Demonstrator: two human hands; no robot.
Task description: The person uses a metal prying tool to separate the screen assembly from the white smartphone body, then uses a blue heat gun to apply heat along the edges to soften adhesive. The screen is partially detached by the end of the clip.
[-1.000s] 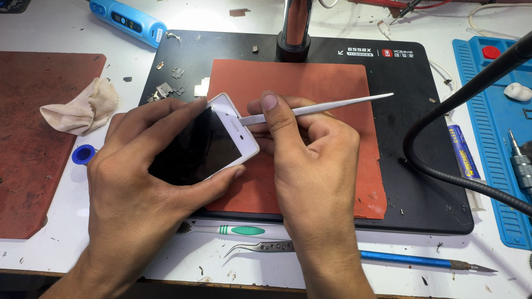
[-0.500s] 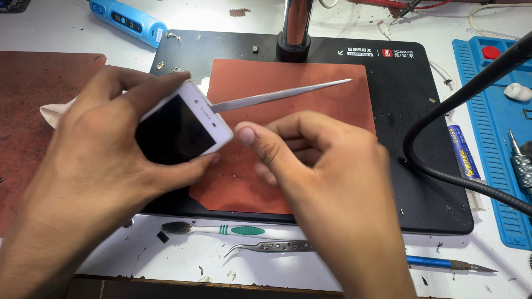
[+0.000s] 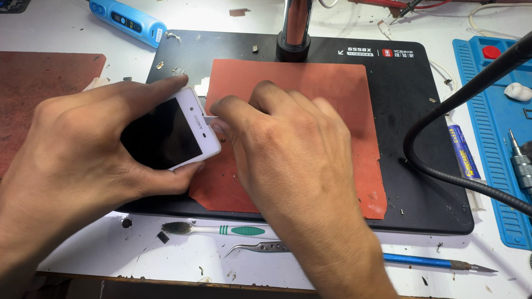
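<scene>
A white smartphone [image 3: 169, 134] with a dark screen sits tilted at the left edge of a red-brown mat [image 3: 327, 99], over the near left part of a black base plate [image 3: 421, 127]. The left hand [image 3: 83, 149] grasps it, fingers wrapped along the top edge and the thumb under the lower corner. The right hand [image 3: 282, 149] is closed around a thin white tool [image 3: 210, 117], of which only a short tip shows, meeting the phone's right edge; the rest is hidden under the fingers, so how far it enters the seam cannot be told.

A metal post [image 3: 296, 25] rises from the plate's far edge, and a black flexible hose [image 3: 443, 166] curves over its right side. The right half of the mat lies bare.

At the right edge of the surface, a blue ridged tray [image 3: 487, 138] holds a red cap [image 3: 491, 52], a white lump [image 3: 518, 91] and what looks like a metal driver handle [image 3: 521, 163]. A glue tube [image 3: 463, 149] lies between tray and plate.

Along the near edge, close under the right wrist, lie a toothbrush [image 3: 221, 229], metal tweezers [image 3: 257, 247] and a blue-handled craft knife [image 3: 432, 262]. A blue handheld device [image 3: 128, 22] lies at the far left, and a second dark red mat [image 3: 33, 83] sits behind the left hand.
</scene>
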